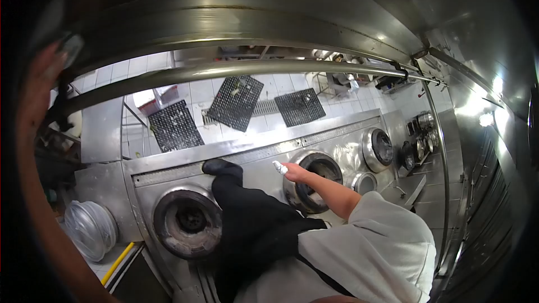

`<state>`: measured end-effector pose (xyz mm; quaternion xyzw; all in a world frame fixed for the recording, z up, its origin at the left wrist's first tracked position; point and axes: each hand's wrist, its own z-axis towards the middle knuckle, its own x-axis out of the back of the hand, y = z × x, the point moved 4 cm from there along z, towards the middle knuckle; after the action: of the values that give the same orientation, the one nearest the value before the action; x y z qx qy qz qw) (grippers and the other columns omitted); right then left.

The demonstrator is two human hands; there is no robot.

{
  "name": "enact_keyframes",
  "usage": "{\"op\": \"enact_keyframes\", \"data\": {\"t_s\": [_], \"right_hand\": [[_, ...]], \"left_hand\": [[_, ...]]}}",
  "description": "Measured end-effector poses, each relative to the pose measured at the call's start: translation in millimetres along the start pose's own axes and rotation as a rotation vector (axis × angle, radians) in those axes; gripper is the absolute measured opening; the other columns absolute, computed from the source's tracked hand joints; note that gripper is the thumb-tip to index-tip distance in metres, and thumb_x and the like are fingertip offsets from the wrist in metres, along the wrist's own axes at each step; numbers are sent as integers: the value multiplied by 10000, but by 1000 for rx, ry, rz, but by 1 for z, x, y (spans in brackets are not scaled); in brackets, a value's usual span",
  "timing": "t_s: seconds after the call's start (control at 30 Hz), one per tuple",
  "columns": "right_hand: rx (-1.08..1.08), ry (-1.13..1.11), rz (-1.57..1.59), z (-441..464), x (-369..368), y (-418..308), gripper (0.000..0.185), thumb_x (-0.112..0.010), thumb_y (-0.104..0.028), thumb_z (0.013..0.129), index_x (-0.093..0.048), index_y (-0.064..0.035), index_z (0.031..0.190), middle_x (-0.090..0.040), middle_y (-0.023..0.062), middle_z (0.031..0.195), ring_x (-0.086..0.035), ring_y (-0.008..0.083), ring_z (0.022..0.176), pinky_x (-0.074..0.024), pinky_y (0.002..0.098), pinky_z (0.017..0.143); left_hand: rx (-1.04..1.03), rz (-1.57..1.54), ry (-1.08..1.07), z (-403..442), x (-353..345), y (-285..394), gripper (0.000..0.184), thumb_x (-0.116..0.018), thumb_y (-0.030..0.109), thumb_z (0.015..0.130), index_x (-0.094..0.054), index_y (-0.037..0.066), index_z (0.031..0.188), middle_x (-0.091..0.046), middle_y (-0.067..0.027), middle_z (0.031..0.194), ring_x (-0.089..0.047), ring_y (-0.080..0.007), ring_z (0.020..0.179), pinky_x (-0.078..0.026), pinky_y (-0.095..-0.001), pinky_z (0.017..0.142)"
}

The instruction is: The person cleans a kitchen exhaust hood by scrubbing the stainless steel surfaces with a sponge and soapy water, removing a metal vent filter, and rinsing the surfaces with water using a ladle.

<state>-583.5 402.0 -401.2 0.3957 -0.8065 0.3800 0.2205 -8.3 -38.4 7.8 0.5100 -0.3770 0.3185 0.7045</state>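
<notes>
Stove (264,164) flanks bagged metalware (91,230); right fingers (288,171) grip cloth (279,167).

Looks like a commercial kitchen, on a restaurant's scale rather than a home's. Shows a long stainless steel range (269,182) with several large, round wok-type burners (192,220) set into its top. Has a broad metal canopy (252,17) overhead, apparently an extraction hood, and a steel-clad wall (488,196) off to the right. Takes in, beyond the range, a white tiled floor (199,92) with a long drain grating (266,108) and three black, grid-patterned mats (237,102). Adds large, round metalware (92,227) under clear plastic at the left and, along the right side, a cluster of round cookware (421,147), too small to tell apart.
</notes>
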Motion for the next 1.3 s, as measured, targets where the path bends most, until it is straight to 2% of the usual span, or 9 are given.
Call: {"op": "enact_keyframes", "data": {"t_s": [0.13, 0.5, 0.63, 0.8, 0.87, 0.93, 0.97, 1.1, 1.3], "right_hand": [[-31, -112, -61, 23, 17, 45, 339, -496, -257, 869, -586, -68, 1135, -633, 222, 1038, -586, 385, 1016, -460, 430, 873], [-121, 53, 167, 0, 3, 49, 375, -489, -326, 898, -574, -51, 1138, -608, 257, 1058, -543, 429, 1046, -448, 442, 867], [-39, 134, 218, -14, 19, 21, 381, -464, -389, 928, -573, -68, 1104, -616, 242, 1023, -553, 424, 1018, -451, 447, 840], [31, 83, 117, -24, 2, 45, 328, -473, -322, 916, -564, -71, 1108, -613, 238, 1024, -555, 413, 1021, -452, 444, 843], [69, 99, 120, -28, -2, 56, 277, -496, -196, 862, -566, -78, 1102, -615, 230, 1022, -557, 414, 1007, -458, 444, 836], [19, 106, 130, -35, -10, 71, 269, -501, -157, 832, -569, -74, 1078, -615, 231, 1009, -560, 416, 991, -460, 449, 825], [-12, 120, 142, -39, -13, 78, 266, -504, -138, 816, -570, -72, 1066, -616, 231, 1002, -561, 418, 983, -461, 451, 820], [-118, 118, 217, -49, -37, 89, 278, -468, -260, 875, -573, -36, 1002, -619, 238, 987, -562, 422, 976, -452, 473, 822], [-281, 15, 313, -61, -72, 101, 308, -470, -304, 881, -587, -63, 1033, -620, 232, 1046, -564, 418, 1017, -449, 472, 834]], "left_hand": [[-377, 120, -269, -24, -59, 259, 425, -499, 338, 959, -509, 68, 1287, -522, -149, 1253, -513, -273, 1169, -398, -370, 1002], [-800, 10, -619, -17, -244, 546, 330, -487, 284, 950, -561, 66, 1187, -619, -130, 1057, -597, -275, 987, -484, -381, 867], [-841, 130, -575, -15, -225, 501, 311, -484, 273, 948, -565, 75, 1173, -635, -121, 1044, -616, -279, 955, -505, -387, 834], [-1074, 381, -75, -13, -122, 290, 324, -443, 233, 975, -557, 54, 1221, -537, -155, 1240, -536, -275, 1119, -400, -378, 1002], [-340, -8, -240, -23, -70, 218, 361, -477, 146, 950, -509, 72, 1303, -500, -169, 1294, -515, -261, 1182, -397, -372, 1019], [-105, 292, -378, -23, -12, 193, 548, -460, 398, 936, -478, 13, 1325, -465, -184, 1359, -433, -334, 1259, -319, -409, 1069], [-3, 446, -434, -28, -2, 192, 678, -451, 524, 929, -462, -17, 1336, -448, -192, 1392, -392, -371, 1298, -281, -428, 1093], [-107, 458, -334, -38, -13, 231, 500, -468, 329, 938, -546, -98, 1186, -566, -273, 1208, -526, -416, 1134, -393, -432, 973], [-601, 97, -427, -14, -132, 344, 382, -484, 103, 931, -494, 98, 1312, -543, -170, 1237, -529, -264, 1168, -384, -394, 1023]]}}
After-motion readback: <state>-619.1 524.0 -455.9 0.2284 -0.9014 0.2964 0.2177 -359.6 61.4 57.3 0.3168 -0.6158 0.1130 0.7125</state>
